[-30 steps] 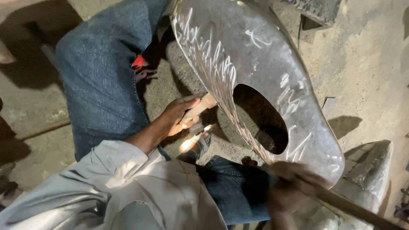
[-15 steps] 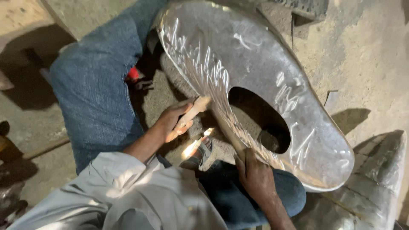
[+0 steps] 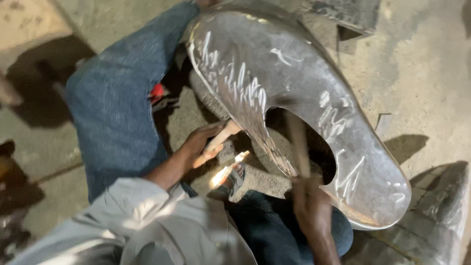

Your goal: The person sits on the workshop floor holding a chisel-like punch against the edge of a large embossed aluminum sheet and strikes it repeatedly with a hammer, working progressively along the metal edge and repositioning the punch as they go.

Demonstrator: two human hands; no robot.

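A large curved sheet of grey metal (image 3: 294, 73) with a rounded cutout leans across my lap, its surface marked with shiny scratches. My left hand (image 3: 198, 143) grips a pale wooden handle (image 3: 224, 136) pressed against the sheet's inner edge. My right hand (image 3: 310, 208) is closed around a thin stick-like handle (image 3: 298, 142), which is motion-blurred and stands up across the cutout. Its upper end cannot be made out.
My legs in blue jeans (image 3: 117, 108) are spread on a dusty concrete floor. A shiny metal object (image 3: 228, 172) lies between my knees. A small red thing (image 3: 157, 91) sits by my left thigh. More sheet-metal pieces lie at the lower right (image 3: 441, 196) and top right (image 3: 343, 14).
My right hand has left the rim of the cutout and dropped lower, now gripping the blurred handle upright. My left hand stays on the wooden handle at the sheet's edge.
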